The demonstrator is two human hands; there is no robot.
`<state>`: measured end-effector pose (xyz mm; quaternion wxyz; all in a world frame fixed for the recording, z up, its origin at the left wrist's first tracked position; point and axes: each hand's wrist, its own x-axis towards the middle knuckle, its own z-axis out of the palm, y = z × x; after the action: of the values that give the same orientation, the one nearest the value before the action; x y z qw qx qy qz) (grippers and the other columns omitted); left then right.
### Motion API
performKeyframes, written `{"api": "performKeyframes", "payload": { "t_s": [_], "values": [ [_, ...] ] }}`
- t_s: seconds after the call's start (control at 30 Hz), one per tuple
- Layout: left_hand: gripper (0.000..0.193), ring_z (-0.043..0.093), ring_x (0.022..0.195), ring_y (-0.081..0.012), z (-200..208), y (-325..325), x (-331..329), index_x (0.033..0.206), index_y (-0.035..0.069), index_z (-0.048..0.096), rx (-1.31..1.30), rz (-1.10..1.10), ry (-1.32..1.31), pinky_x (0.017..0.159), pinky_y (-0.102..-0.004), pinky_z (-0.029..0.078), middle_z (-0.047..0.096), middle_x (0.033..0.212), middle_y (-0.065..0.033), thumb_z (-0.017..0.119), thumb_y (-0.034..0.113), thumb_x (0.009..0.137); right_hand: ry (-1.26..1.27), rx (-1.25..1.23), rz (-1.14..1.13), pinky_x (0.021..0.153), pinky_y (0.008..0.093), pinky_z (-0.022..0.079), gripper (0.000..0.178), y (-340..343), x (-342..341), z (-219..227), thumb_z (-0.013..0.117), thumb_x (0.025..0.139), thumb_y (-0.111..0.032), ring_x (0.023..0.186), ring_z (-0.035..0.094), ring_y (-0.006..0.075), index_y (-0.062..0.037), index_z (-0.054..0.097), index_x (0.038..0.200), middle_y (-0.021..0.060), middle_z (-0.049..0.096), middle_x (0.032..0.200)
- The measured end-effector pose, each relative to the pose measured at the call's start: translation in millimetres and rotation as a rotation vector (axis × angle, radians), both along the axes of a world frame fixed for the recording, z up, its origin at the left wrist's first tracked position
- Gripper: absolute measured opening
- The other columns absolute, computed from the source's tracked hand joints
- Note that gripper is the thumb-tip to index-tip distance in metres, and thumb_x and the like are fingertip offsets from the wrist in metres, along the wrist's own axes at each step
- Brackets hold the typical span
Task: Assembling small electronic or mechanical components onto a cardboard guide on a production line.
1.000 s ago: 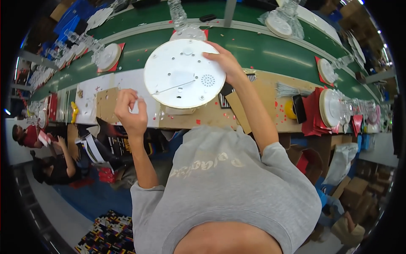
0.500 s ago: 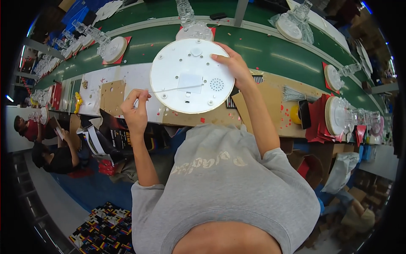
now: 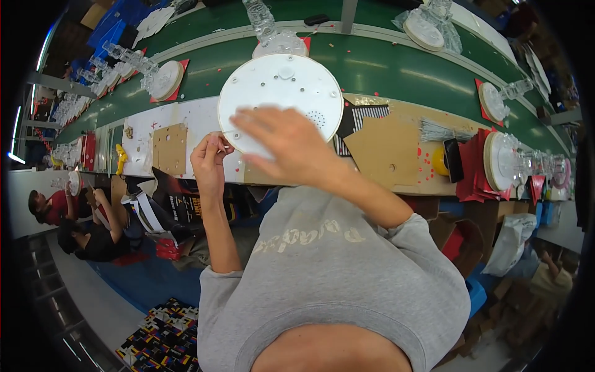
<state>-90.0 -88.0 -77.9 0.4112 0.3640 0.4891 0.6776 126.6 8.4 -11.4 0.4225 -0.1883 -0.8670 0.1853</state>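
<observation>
A white round base plate (image 3: 248,93) with small screws and a patch of speaker holes faces me, tilted, above the workbench's near edge. My left hand (image 3: 209,161) is closed in a pinch at the plate's lower left rim. Between its fingertips is the end of a thin pale strand (image 3: 229,131). My right hand (image 3: 288,139) passes across the lower front of the plate, smeared by motion. It hides the plate's middle; whether it touches the plate or the strand I cannot tell. What holds the plate up is not visible.
Clear stacked ornaments on round bases stand behind the plate (image 3: 279,42), at the left (image 3: 166,80) and at the right (image 3: 499,162). Cardboard (image 3: 384,149), a bundle of thin wires (image 3: 443,131), a yellow tape roll (image 3: 440,162) and red sheets (image 3: 474,167) lie on the right.
My right hand has let go of the plate's upper right rim and moved down and left across its front. My left hand has shifted slightly right and up to the rim.
</observation>
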Motion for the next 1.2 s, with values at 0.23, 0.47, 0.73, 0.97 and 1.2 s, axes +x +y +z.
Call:
{"api": "performKeyframes", "payload": {
  "t_s": [0.23, 0.47, 0.73, 0.97, 1.2],
  "values": [
    [0.033, 0.057, 0.083, -0.0112, 0.6, -12.5, -24.6, 0.082, 0.001, 0.06, -0.19, 0.009, 0.38, 0.078, -0.0286, 0.048, 0.062, 0.086, -0.0038, 0.053, 0.021, 0.107, -0.155, 0.031, 0.073, 0.086, 0.0402, 0.049, 0.052, -7.7, -16.0, -16.9, 0.079, 0.078, -0.029, 0.114, 0.061, 0.026, -0.0057, 0.065, 0.122, 0.0081, 0.063, 0.124],
    [0.034, 0.049, 0.076, -0.0134, 45.0, -2.5, -5.4, 0.087, -0.004, 0.055, -0.281, 0.033, 0.724, 0.073, -0.0304, 0.044, 0.056, 0.078, -0.0034, 0.051, 0.022, 0.109, -0.153, 0.228, 0.112, 0.08, 0.0375, 0.046, 0.025, -0.7, -23.6, -23.9, 0.073, 0.078, -0.023, 0.1, 0.059, 0.0225, -0.0073, 0.063, 0.095, 0.0056, 0.06, 0.097],
    [0.027, 0.06, 0.078, -0.0131, 7.1, 10.0, 4.0, 0.109, -0.004, 0.064, -0.231, 0.287, 0.217, 0.068, -0.0264, 0.051, 0.065, 0.093, -0.0043, 0.054, 0.021, 0.107, -0.161, 0.313, 0.012, 0.088, 0.0398, 0.047, 0.021, 0.6, -23.5, -40.5, 0.07, 0.082, -0.024, 0.105, 0.063, 0.0235, -0.0067, 0.066, 0.094, 0.0068, 0.066, 0.105],
    [0.036, 0.064, 0.097, -0.0174, -0.9, -0.3, -1.6, 0.119, -0.005, 0.066, -0.241, 0.453, 0.151, 0.084, -0.0325, 0.051, 0.069, 0.111, -0.0127, 0.059, 0.027, 0.105, 0.398, -0.185, -0.363, 0.112, 0.0506, 0.037, 0.068, 22.9, 22.2, -94.1, 0.076, 0.084, -0.049, 0.136, 0.049, 0.038, -0.0085, 0.06, 0.136, 0.0168, 0.053, 0.147],
    [0.04, 0.057, 0.091, -0.0114, 1.3, 1.9, 14.1, 0.118, 0.002, 0.063, -0.241, 0.464, 0.131, 0.067, -0.0286, 0.039, 0.067, 0.104, -0.0066, 0.058, 0.038, 0.102, 0.745, -1.369, 0.024, 0.12, 0.039, 0.031, 0.089, 31.8, -8.0, -120.7, 0.05, 0.099, -0.066, 0.145, 0.041, 0.0294, 0.0011, 0.037, 0.155, 0.0179, 0.035, 0.161]
  ]
}}
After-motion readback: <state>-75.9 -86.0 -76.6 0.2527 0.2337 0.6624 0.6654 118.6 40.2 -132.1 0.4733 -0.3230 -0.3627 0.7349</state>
